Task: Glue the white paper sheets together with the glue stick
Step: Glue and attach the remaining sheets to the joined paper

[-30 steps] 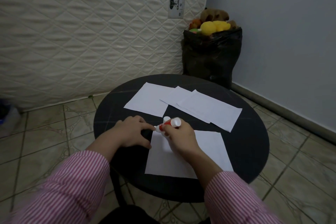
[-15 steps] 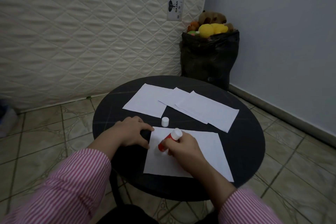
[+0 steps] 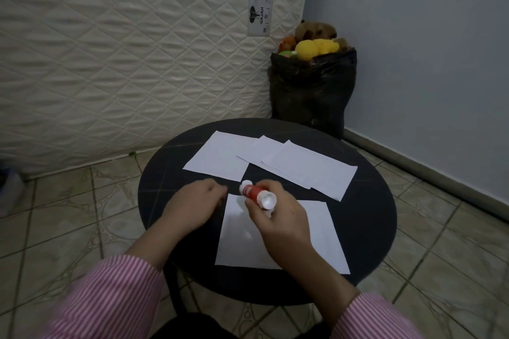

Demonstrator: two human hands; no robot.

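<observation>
A white paper sheet (image 3: 239, 239) lies on the near half of a round black table (image 3: 154, 173). My right hand (image 3: 278, 217) grips a red glue stick (image 3: 254, 194) with a white base. The stick is tilted, its tip down at the sheet's far left edge. A small white cap (image 3: 247, 182) stands just beyond the tip. My left hand (image 3: 197, 206) rests with curled fingers on the sheet's far left corner, holding nothing. Three more white sheets (image 3: 220, 158) (image 3: 264, 148) (image 3: 311, 170) lie overlapping across the table's far side.
A quilted mattress (image 3: 124, 63) leans against the wall behind the table. A black bag (image 3: 311, 91) stuffed with plush toys stands in the corner beside the blue wall. Tiled floor surrounds the table.
My right hand has slid the glue stick from lower on the sheet's left side up to its far edge near the cap. My left hand stays at the sheet's corner.
</observation>
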